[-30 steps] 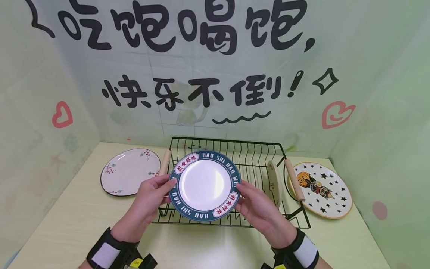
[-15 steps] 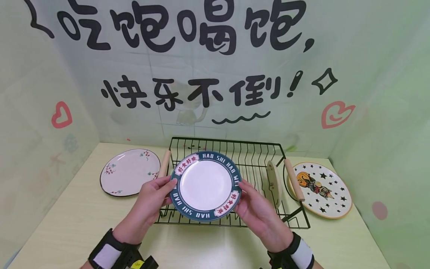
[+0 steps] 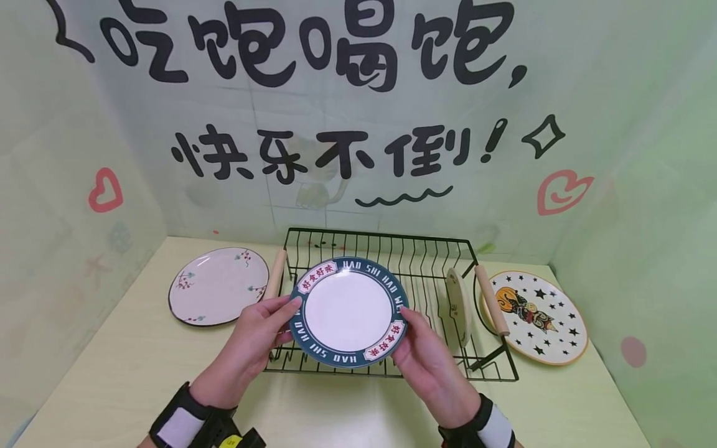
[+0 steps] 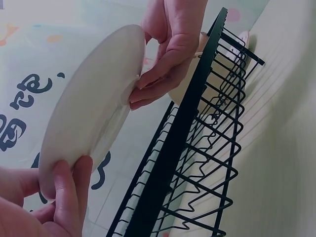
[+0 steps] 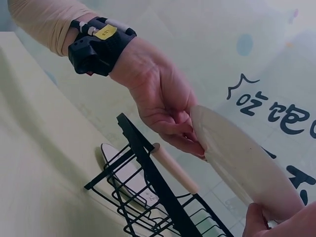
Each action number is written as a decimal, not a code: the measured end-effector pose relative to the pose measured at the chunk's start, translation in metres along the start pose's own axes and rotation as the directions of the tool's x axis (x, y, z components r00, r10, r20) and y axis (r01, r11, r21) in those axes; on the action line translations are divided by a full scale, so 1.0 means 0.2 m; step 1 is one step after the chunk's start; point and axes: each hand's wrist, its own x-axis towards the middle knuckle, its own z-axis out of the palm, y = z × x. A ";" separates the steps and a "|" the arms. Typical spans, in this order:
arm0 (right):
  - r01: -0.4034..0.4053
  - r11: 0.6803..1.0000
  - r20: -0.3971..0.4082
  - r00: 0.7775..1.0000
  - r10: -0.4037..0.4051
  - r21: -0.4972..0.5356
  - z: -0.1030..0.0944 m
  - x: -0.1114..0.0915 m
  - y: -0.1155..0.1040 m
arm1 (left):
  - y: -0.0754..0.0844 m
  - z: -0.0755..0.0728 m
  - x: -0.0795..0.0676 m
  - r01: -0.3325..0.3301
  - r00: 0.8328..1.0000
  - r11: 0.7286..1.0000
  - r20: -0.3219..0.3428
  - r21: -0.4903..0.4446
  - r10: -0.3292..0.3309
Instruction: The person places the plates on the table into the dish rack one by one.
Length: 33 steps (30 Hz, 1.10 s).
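Both hands hold a round plate [image 3: 348, 309] with a white middle and a dark teal lettered rim, in front of the wire dish rack [image 3: 386, 234]. My left hand [image 3: 259, 330] pinches its left edge, thumb on the face and fingers behind. At the opposite edge, my right hand [image 3: 430, 358] pinches it in the same way. The left wrist view shows the plate's plain white back [image 4: 94, 98], raised above the level of the rack's top bar. The plate's face tilts toward the head camera. Another plate [image 3: 457, 305] stands on edge in the rack's right part.
To the rack's left lies a white plate [image 3: 215, 283] with small flower sprigs. A star-patterned plate [image 3: 540, 343] with an orange rim lies at its right. Wooden handles [image 3: 492, 302] flank the rack. A printed cloth wall [image 3: 358, 112] rises behind the table [image 3: 313, 410].
The plate has shifted slightly to the right with both hands on it. My right wrist has swung a little inward to the left. The rack and other plates stay put.
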 end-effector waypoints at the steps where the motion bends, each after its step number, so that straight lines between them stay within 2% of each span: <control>1: 0.006 1.000 -0.006 1.000 -0.006 -0.004 0.00 0.00 0.00 | 0.00 0.00 0.00 -0.005 1.000 1.000 0.008 0.004 0.005; 7: 0.028 0.998 -0.033 0.999 -0.029 -0.054 0.00 -0.01 0.00 | 0.01 -0.02 0.00 -0.003 0.998 1.000 0.060 0.019 0.002; 12: 0.033 0.997 -0.091 0.995 -0.039 -0.068 -0.01 -0.01 -0.01 | 0.05 -0.04 0.00 0.021 0.984 1.000 0.176 -0.021 -0.017; 14: 0.035 0.997 -0.108 0.993 -0.041 -0.063 -0.01 -0.02 -0.02 | 0.06 -0.06 0.00 0.008 0.976 1.000 0.217 -0.004 -0.007; 17: 0.038 0.997 -0.119 0.992 -0.047 -0.072 -0.02 -0.02 -0.04 | 0.08 -0.08 0.00 -0.022 0.973 0.999 0.231 0.024 0.016; 22: 0.056 0.991 -0.148 0.986 -0.074 -0.121 -0.05 -0.03 -0.09 | 0.09 -0.12 0.01 -0.063 0.979 0.997 0.195 0.047 0.053; 25: 0.060 0.986 -0.170 0.982 -0.086 -0.154 -0.06 -0.03 -0.12 | 0.09 -0.14 0.01 -0.107 0.984 0.990 0.153 0.096 0.092; 29: 0.049 0.979 -0.200 0.976 -0.089 -0.197 -0.08 -0.05 -0.16 | 0.07 -0.16 0.03 -0.181 0.983 0.962 0.055 0.204 0.173; 33: 0.045 0.975 -0.214 0.972 -0.093 -0.218 -0.09 -0.05 -0.19 | 0.06 -0.18 0.07 -0.215 0.970 0.930 -0.042 0.297 0.238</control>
